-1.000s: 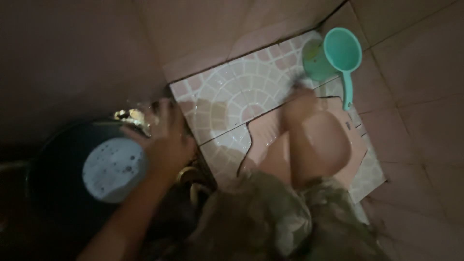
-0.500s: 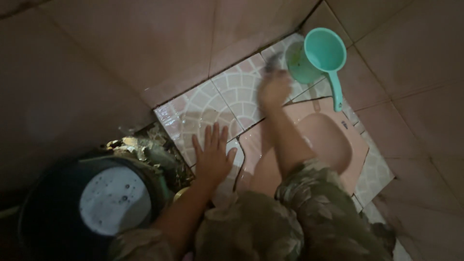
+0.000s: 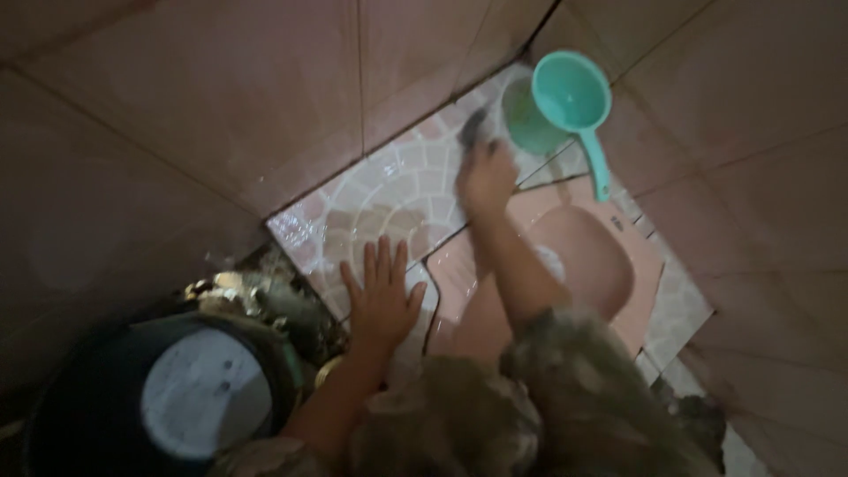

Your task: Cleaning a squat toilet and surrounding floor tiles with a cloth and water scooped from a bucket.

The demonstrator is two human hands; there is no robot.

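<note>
The right hand point(image 3: 486, 177), closed on a small dark scrubber point(image 3: 474, 129), should press firmly along the patterned pink-and-white floor tiles point(image 3: 389, 190) by the teal plastic dipper point(image 3: 572, 99), while the left hand point(image 3: 382, 296), spread flat and holding nothing, braces.

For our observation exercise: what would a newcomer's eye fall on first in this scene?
The teal dipper at the top stands out brightly in the corner where the walls meet. Just below it, the right hand presses a dark scrubber on the patterned floor, while the left hand lies flat, fingers spread, beside the pink squat pan.
</note>
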